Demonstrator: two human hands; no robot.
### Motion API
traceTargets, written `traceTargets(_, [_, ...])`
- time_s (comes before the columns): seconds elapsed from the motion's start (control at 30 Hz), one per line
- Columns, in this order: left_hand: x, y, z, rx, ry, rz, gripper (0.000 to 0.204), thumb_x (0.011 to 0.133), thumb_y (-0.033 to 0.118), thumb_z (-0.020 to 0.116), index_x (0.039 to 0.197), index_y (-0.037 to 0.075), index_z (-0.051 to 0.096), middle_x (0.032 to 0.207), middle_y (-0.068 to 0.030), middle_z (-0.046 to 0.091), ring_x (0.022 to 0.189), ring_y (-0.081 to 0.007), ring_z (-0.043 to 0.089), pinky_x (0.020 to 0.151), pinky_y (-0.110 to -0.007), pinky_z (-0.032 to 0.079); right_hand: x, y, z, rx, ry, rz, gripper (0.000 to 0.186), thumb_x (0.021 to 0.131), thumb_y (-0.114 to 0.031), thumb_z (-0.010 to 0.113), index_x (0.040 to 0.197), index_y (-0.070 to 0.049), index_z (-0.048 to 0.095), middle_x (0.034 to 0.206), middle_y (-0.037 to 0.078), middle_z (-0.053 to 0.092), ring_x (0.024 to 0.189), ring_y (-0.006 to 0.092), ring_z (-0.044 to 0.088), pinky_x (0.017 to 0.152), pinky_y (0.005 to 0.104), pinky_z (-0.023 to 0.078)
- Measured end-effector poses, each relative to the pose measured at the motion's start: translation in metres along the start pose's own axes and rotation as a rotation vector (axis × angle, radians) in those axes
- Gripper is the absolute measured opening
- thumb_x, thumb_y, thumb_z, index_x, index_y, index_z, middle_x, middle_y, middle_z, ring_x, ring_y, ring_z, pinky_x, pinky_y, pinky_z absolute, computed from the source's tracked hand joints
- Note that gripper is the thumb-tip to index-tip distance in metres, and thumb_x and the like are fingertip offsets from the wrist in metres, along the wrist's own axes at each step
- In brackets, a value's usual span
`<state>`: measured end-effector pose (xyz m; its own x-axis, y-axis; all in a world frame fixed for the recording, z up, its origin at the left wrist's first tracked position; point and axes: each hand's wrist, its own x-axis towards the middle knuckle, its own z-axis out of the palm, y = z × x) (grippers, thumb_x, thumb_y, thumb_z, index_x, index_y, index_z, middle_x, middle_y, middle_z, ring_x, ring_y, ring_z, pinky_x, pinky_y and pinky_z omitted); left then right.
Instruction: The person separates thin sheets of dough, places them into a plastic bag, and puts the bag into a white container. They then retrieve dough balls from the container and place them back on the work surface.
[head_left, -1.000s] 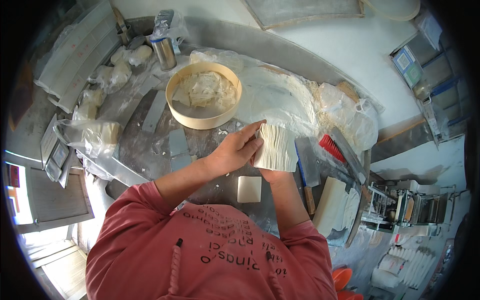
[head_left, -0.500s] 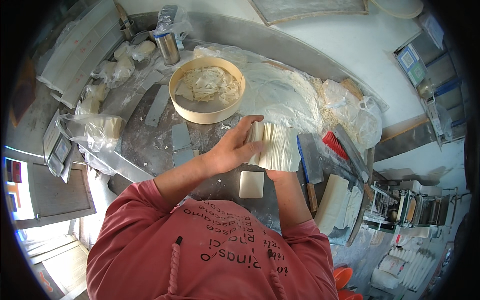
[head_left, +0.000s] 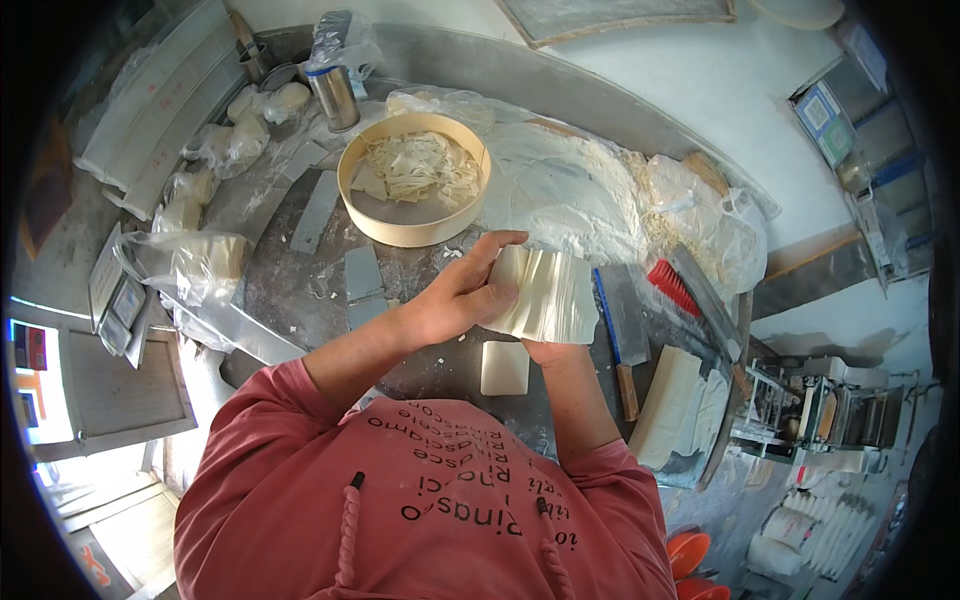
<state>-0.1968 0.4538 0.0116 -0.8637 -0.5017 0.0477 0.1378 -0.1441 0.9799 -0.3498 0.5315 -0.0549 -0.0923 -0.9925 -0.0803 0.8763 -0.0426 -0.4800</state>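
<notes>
Splayed further apart than half a second ago, the leftmost leaves of the stack of thin cream sheets (head_left: 552, 297) now lean toward the left hand (head_left: 458, 297), with wider gaps between them. That hand pinches the stack's left edge, thumb across the near side, index finger reaching past the far corner. From below, the right hand (head_left: 556, 352) grips the stack's near end, most of its fingers hidden. The stack is held up between both hands above the dark table (head_left: 285, 275). Just nearer the body than the grip lies a square pale block (head_left: 505, 368). Close on its right rests a cleaver (head_left: 626, 318) with a wooden handle; past that lies a red-bristled brush (head_left: 672, 288), and nearer the body, a long pale slab (head_left: 665, 405). Beyond the grip and leftward stands a round sieve (head_left: 415, 235) containing pale scraps (head_left: 420, 168); directly beyond, white flour (head_left: 565, 190) covers the surface.
</notes>
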Motion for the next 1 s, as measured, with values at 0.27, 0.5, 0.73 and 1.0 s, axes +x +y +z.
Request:
traceTargets(0.27, [-0.007, 0.017, 0.012, 0.522, 0.09, 0.003, 0.068, 0.084, 0.013, 0.057, 0.136, -0.001, 0.016, 0.088, -0.0061, 0.045, 0.071, -0.0113, 0.041, 0.065, -0.023, 0.036, 0.002, -0.001, -0.006, -0.022, 0.107, 0.033, 0.045, 0.092, -0.046, 0.037, 0.118, -0.012, 0.049, 0.116, 0.005, 0.054, 0.106, 0.0214, 0.053, 0.086, 0.0379, 0.047])
traceTargets(0.5, [-0.008, -0.002, 0.007, 0.179, 0.159, -0.009, 0.06, 0.082, 0.002, 0.05, 0.134, 0.003, 0.021, 0.084, -0.0068, 0.048, 0.069, -0.0114, 0.045, 0.06, -0.024, 0.038, 0.002, -0.003, 0.007, -0.041, 0.336, 0.029, 0.046, 0.093, -0.043, 0.034, 0.12, -0.009, 0.048, 0.115, 0.007, 0.055, 0.102, 0.0241, 0.055, 0.086, 0.0399, 0.047])
traceTargets(0.73, [-0.006, -0.004, 0.009, -0.004, 0.197, -0.013, 0.053, 0.081, -0.005, 0.045, 0.13, 0.005, 0.026, 0.079, -0.0046, 0.049, 0.066, -0.0119, 0.048, 0.058, -0.025, 0.04, 0.002, -0.003, 0.005, -0.021, 0.116, 0.111, 0.043, 0.089, -0.043, 0.04, 0.115, -0.011, 0.051, 0.111, 0.006, 0.057, 0.099, 0.0222, 0.056, 0.081, 0.0398, 0.049])
traceTargets(1.0, [0.004, 0.026, 0.024, 0.527, 0.201, 0.134, 0.048, 0.081, -0.002, 0.052, 0.125, 0.003, 0.034, 0.066, -0.0034, 0.04, 0.06, -0.0104, 0.038, 0.056, -0.025, 0.035, -0.003, 0.025, 0.013, 0.28, -0.121, 0.228, 0.044, 0.084, -0.05, 0.045, 0.116, -0.019, 0.05, 0.104, 0.0, 0.059, 0.088, 0.0161, 0.061, 0.058, 0.0291, 0.053])
